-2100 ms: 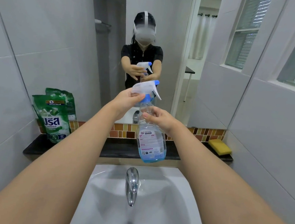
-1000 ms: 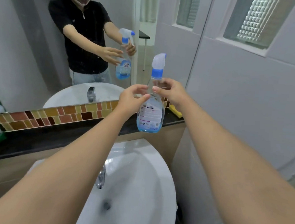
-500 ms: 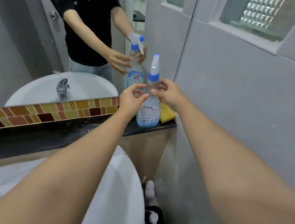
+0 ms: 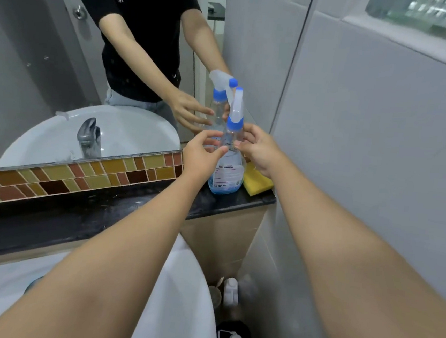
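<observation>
Blue-capped spray bottle (image 4: pixel 227 166) between 2 loosely open hands (image 4: pixel 231 153).

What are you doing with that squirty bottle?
A person stands at a bathroom sink with both arms stretched out. The spray bottle stands upright on the dark ledge under the mirror, beside a yellow sponge. The left hand and right hand are on either side of its neck, fingers loosely curled. Whether they touch it is hard to tell.

A dark stone ledge (image 4: pixel 99 212) runs below the mosaic tile strip. The spray bottle (image 4: pixel 227 169) stands upright at its right end, and a yellow sponge (image 4: pixel 257 182) lies just beside the bottle's right, touching it.
</observation>
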